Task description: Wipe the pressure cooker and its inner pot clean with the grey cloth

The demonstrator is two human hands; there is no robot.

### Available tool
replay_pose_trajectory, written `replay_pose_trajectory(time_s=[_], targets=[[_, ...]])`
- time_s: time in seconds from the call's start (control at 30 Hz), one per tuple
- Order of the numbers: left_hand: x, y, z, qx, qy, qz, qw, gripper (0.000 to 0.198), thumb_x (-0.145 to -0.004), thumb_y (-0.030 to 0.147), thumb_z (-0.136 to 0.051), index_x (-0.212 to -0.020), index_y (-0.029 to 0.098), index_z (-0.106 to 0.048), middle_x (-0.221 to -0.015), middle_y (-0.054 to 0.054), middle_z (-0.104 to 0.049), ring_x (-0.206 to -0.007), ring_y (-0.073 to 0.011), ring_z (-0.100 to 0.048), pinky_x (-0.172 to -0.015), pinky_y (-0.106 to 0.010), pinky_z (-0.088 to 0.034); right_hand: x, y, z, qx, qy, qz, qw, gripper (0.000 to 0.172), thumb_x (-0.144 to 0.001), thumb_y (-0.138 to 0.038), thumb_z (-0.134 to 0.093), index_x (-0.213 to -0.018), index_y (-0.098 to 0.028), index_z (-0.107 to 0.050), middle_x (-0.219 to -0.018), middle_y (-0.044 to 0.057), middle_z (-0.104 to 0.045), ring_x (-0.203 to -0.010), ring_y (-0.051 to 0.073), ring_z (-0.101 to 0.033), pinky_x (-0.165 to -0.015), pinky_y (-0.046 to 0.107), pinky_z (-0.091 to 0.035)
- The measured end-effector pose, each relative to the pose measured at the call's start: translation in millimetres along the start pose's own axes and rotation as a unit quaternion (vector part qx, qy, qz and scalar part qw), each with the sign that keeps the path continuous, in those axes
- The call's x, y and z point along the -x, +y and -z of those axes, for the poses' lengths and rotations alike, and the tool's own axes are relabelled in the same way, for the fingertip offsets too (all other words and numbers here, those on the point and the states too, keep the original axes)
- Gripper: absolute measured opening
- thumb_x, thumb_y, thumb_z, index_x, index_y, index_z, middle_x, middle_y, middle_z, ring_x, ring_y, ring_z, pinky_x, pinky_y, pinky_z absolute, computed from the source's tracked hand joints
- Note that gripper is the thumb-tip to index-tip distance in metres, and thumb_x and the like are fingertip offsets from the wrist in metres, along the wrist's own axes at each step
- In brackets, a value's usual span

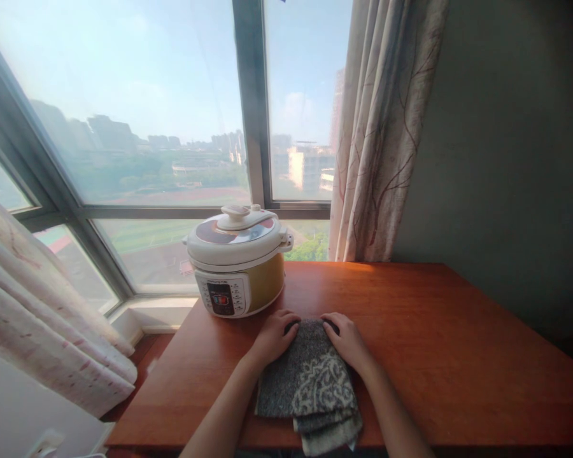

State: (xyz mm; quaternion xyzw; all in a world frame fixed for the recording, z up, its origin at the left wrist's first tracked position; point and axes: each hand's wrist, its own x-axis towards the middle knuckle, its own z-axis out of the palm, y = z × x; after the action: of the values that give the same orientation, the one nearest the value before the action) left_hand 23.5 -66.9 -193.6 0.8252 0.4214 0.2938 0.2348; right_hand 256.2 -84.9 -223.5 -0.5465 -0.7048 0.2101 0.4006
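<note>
A grey folded towel with a pale scroll pattern lies on the wooden table in front of me. Its layers fan out unevenly at the near end, close to the table's front edge. My left hand is at its far left corner, thumb and fingers closed on the edge. At the far right corner, my right hand grips in the same way, fingers curled with the thumb inward. The fingertips are partly hidden. Just beyond my left hand stands a white and gold electric pressure cooker with its lid on, apart from the towel.
The reddish-brown table stretches far to the right, beside a dark wall. Large windows stand behind the cooker. Patterned curtains hang at the left and right. Below the window at left is a sill.
</note>
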Motion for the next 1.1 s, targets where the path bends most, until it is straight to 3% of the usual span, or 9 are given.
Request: replay_pose_trajectory(time_s=[1.1], targets=[[-0.2, -1.7, -2.0, 0.003, 0.012, 0.007, 1.000, 0.025, -0.093, 0.027, -0.053, -0.106, 0.021, -0.074, -0.111, -0.010, -0.070, -0.105, -0.0246, -0.064, -0.097, -0.036, -0.049, 0.3, -0.4, 0.5, -0.004, 0.001, 0.000, 1.000, 0.029, -0.091, -0.027, -0.052, -0.105, -0.020, -0.076, -0.109, 0.010, -0.074, -0.106, 0.025, -0.067, -0.099, 0.039, -0.050]])
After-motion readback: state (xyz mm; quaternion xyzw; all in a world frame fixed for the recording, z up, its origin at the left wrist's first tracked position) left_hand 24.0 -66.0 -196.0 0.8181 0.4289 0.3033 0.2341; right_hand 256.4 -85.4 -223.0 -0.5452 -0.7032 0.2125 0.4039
